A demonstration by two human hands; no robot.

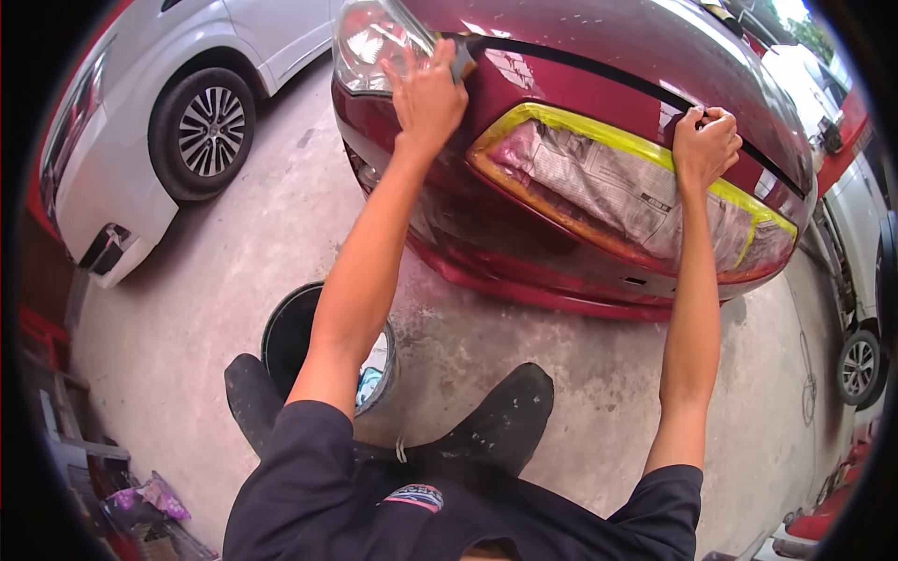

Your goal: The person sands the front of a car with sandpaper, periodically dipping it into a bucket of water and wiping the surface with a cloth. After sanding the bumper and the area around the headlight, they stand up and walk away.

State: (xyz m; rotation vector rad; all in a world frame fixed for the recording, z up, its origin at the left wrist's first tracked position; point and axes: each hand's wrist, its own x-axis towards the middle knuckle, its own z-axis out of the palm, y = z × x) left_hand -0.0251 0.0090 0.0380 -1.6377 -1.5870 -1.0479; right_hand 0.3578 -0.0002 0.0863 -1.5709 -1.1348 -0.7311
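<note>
A small grey block with a brownish edge (464,62), like a sanding pad, sits at the thumb side of my left hand (430,101). That hand holds it against the car's front corner, its other fingers spread beside the headlight (374,42). My right hand (704,150) is closed at the dark gap below the hood; a dark bit shows at its fingertips, too small to name. Between the hands, newspaper (599,173) edged with yellow masking tape (599,126) covers the grille area of the dark red car (552,79).
Below my left forearm stands a black bucket (292,327) with a light blue-and-white item inside. A white vehicle (122,140) is parked at left, another car's wheel (859,367) shows at right. Clutter (150,500) lies lower left on the concrete floor (449,341).
</note>
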